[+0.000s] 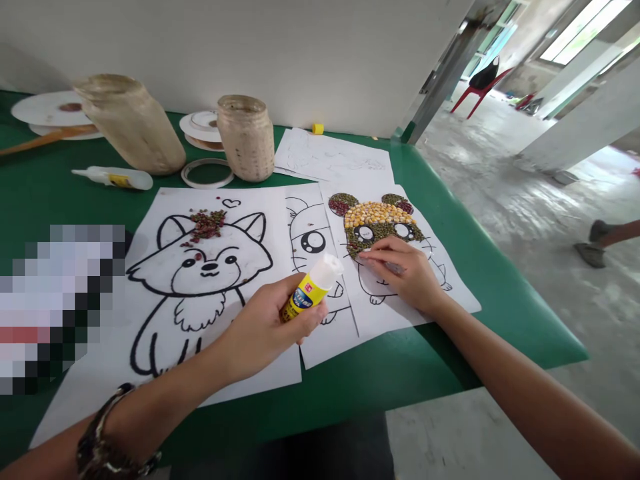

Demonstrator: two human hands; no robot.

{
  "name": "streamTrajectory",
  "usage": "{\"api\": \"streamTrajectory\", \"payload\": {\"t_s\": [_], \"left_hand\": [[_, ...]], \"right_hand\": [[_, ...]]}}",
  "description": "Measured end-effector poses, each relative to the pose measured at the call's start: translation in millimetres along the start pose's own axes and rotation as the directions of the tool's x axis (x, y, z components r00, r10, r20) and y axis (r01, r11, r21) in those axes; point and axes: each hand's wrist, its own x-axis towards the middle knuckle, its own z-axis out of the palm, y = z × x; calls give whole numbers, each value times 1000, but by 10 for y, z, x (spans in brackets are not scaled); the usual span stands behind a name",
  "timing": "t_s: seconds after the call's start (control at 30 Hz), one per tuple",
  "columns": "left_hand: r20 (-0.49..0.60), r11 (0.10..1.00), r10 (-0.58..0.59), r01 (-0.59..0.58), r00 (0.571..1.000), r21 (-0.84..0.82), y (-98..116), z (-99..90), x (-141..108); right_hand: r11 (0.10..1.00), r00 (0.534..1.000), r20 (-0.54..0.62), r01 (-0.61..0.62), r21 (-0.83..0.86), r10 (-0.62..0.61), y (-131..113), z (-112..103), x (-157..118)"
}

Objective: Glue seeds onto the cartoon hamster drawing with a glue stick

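Note:
My left hand [265, 327] is wrapped round a yellow glue stick [309, 293], whose white end is uncapped and points up and right. My right hand [407, 270] rests on a hamster drawing [375, 283], fingertips pinched together at the lower left edge of its green beans [373, 247]; whatever they hold is too small to make out. Yellow corn kernels [377, 215] cover the hamster's forehead, and green and red beans fill its ears. Left of it lies a fox drawing [210, 273] with a loose pile of red and green beans [207, 225] on its head.
Two cloudy jars [133, 127] [246, 140] stand at the back, near a roll of tape [207, 173] and a glue bottle [114, 177]. Another sheet [335, 159] and a yellow cap [318, 129] lie by the wall. The green table's edge [540, 333] runs along the right.

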Motion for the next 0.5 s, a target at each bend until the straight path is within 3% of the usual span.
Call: {"api": "streamTrajectory", "payload": {"t_s": [0.5], "left_hand": [[-17, 999, -13, 14, 1000, 42, -18, -11, 2]], "right_hand": [[982, 989, 61, 143, -124, -136, -8, 8, -81]]}}
